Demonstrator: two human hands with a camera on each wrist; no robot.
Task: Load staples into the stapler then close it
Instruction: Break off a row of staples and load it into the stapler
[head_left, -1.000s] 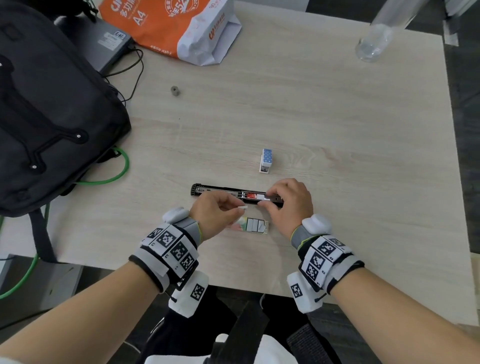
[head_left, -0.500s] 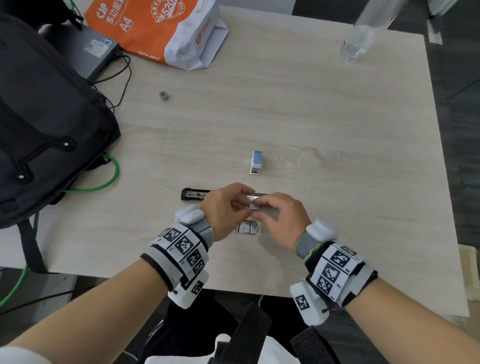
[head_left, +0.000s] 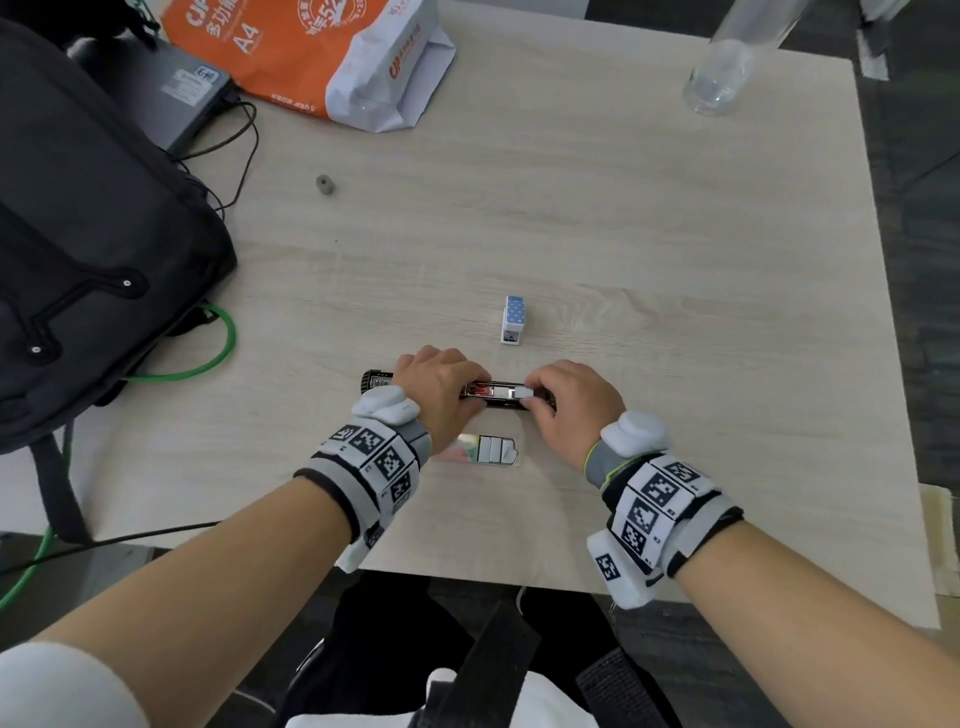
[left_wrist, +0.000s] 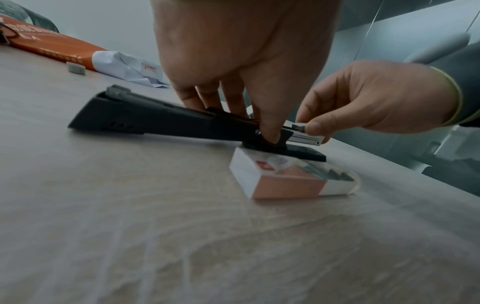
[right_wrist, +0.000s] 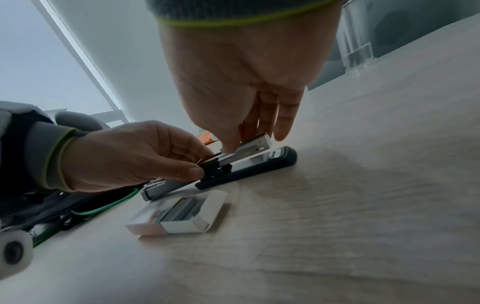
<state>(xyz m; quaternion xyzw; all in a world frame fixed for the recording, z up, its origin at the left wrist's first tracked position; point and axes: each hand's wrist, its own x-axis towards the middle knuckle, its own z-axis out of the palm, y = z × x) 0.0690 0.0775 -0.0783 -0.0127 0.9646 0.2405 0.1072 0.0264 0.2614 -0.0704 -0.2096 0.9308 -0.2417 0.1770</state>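
The black stapler (head_left: 498, 396) lies opened flat on the table, its lid (head_left: 375, 382) stretched to the left and its base (right_wrist: 259, 164) to the right. My left hand (head_left: 475, 397) grips it at the hinge (left_wrist: 270, 139), thumb in front and fingers behind. My right hand (head_left: 532, 397) pinches a short silver staple strip (left_wrist: 296, 125) on top of the metal magazine (right_wrist: 249, 148). An open staple box (head_left: 485, 449) with several strips lies just in front of the stapler, between my wrists.
A small blue-and-white box (head_left: 514, 319) stands just behind the stapler. A black backpack (head_left: 78, 234) and a green cable (head_left: 218, 343) fill the left side. An orange paper pack (head_left: 311, 52), a grey cylinder (head_left: 325, 185) and a clear bottle (head_left: 722, 78) sit farther back.
My left hand left the staple box, met my right hand over the stapler, then settled on the hinge. My right hand now holds a silver strip on the magazine.
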